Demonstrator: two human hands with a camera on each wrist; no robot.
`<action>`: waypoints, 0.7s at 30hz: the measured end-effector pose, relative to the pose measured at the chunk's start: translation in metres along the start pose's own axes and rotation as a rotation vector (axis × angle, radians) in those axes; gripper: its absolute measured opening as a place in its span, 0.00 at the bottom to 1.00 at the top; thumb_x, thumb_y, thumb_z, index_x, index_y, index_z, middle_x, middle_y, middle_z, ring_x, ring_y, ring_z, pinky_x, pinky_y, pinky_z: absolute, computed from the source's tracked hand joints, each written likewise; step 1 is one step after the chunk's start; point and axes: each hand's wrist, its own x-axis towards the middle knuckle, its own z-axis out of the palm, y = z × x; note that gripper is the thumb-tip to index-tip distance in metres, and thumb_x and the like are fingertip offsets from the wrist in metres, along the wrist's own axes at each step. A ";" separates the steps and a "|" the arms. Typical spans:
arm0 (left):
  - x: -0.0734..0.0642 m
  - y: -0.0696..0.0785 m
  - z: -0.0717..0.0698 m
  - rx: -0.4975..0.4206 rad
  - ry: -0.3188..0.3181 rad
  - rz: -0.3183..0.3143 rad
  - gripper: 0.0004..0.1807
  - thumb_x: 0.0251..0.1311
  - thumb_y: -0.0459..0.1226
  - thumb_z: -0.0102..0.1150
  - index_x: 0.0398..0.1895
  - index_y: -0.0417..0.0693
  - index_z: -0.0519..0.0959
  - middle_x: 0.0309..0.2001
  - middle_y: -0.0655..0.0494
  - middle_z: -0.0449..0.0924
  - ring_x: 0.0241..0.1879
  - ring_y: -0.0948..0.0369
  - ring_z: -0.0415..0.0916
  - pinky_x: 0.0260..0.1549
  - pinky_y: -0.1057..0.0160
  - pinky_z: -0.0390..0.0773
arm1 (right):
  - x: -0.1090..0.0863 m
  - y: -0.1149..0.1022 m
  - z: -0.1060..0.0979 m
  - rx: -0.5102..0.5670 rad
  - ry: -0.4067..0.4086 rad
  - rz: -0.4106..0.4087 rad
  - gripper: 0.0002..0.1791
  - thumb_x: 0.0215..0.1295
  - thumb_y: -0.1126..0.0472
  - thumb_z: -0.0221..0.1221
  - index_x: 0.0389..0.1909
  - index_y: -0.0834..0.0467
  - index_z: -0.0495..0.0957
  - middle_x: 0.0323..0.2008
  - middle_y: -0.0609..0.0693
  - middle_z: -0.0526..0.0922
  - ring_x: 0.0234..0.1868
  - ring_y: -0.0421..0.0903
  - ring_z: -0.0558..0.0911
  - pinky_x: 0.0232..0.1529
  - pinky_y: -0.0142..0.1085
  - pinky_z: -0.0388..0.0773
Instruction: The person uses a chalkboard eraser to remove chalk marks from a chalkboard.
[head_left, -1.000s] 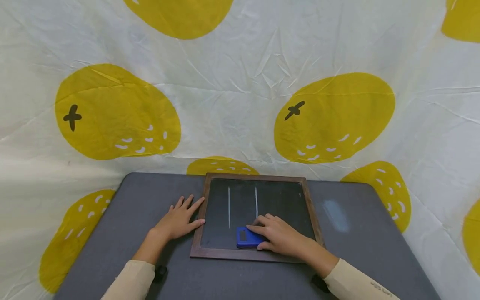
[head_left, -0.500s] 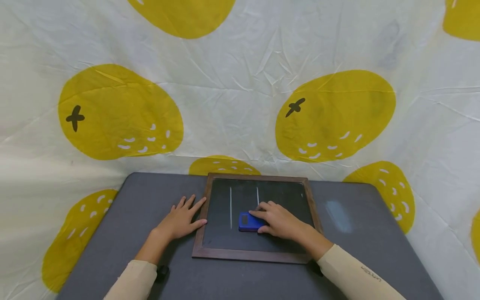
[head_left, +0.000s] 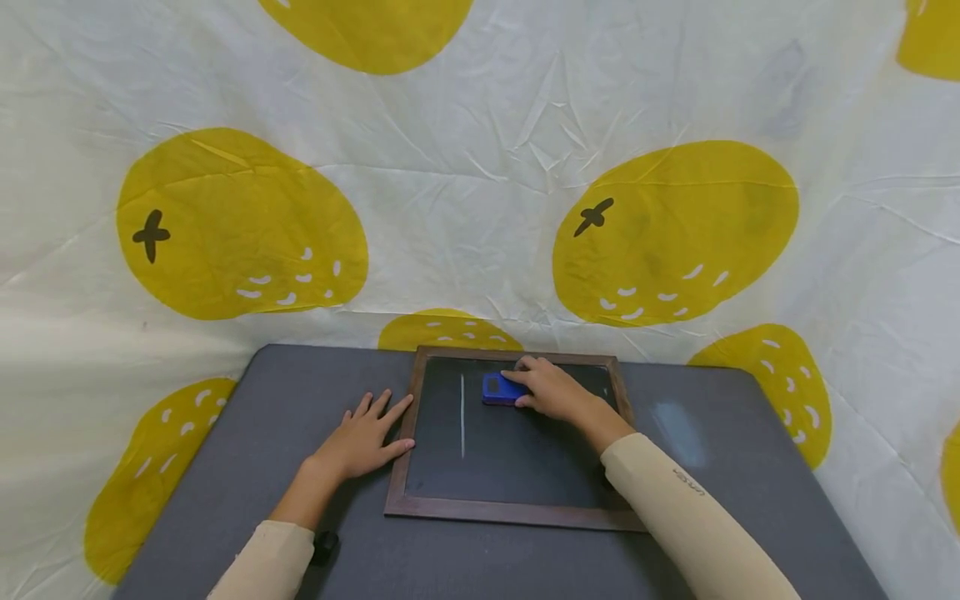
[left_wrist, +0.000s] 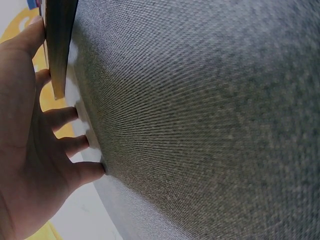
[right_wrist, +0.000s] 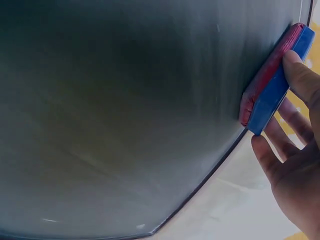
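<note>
**Main danger now: slipping, because the holding is on 1 side**

From my distant post, I begin with the table (head_left: 337,371), on which all the work lies. The chalkboard (head_left: 480,475) could slide or turn there, I think, if the pushing is strong, because only the left hand (head_left: 360,442) steadies it. The fingers of this hand are spread apart: thumb and index finger touch the wooden frame (head_left: 495,508), the other 3 rest on the table. The right hand (head_left: 551,387) is clamped on the blue eraser (head_left: 497,388), nearer to its right end, so I judge the free end may lift and wipe poorly. A longer push could also knock the frame. If it drifts left, it could smear the 1 white chalk line (head_left: 462,417).

The eraser is in the upper middle of the chalkboard, just below the frame's top side. I see its red felt facing down. Its long axis runs left to right, roughly parallel with that top side, and the free end points left, toward the chalk line.
</note>
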 end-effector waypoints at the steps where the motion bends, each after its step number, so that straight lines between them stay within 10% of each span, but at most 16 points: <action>1: 0.000 0.000 0.000 0.001 -0.001 -0.001 0.43 0.72 0.65 0.50 0.84 0.62 0.53 0.82 0.37 0.50 0.79 0.29 0.45 0.66 0.20 0.55 | 0.003 0.002 -0.001 0.001 -0.002 0.010 0.32 0.69 0.52 0.68 0.72 0.55 0.75 0.61 0.59 0.78 0.57 0.56 0.78 0.60 0.51 0.78; 12: -0.001 -0.001 -0.001 -0.001 -0.002 0.010 0.44 0.72 0.65 0.49 0.84 0.60 0.54 0.81 0.37 0.51 0.78 0.29 0.47 0.65 0.20 0.56 | 0.028 0.015 -0.004 -0.042 -0.073 0.106 0.34 0.72 0.54 0.64 0.77 0.52 0.68 0.76 0.62 0.65 0.74 0.61 0.69 0.71 0.54 0.70; 21: 0.000 -0.002 0.001 0.005 -0.015 0.003 0.44 0.72 0.66 0.49 0.85 0.62 0.52 0.82 0.37 0.49 0.78 0.29 0.45 0.65 0.20 0.55 | 0.026 0.015 -0.002 0.005 -0.042 0.089 0.34 0.71 0.56 0.65 0.76 0.54 0.69 0.72 0.63 0.69 0.69 0.61 0.73 0.69 0.55 0.72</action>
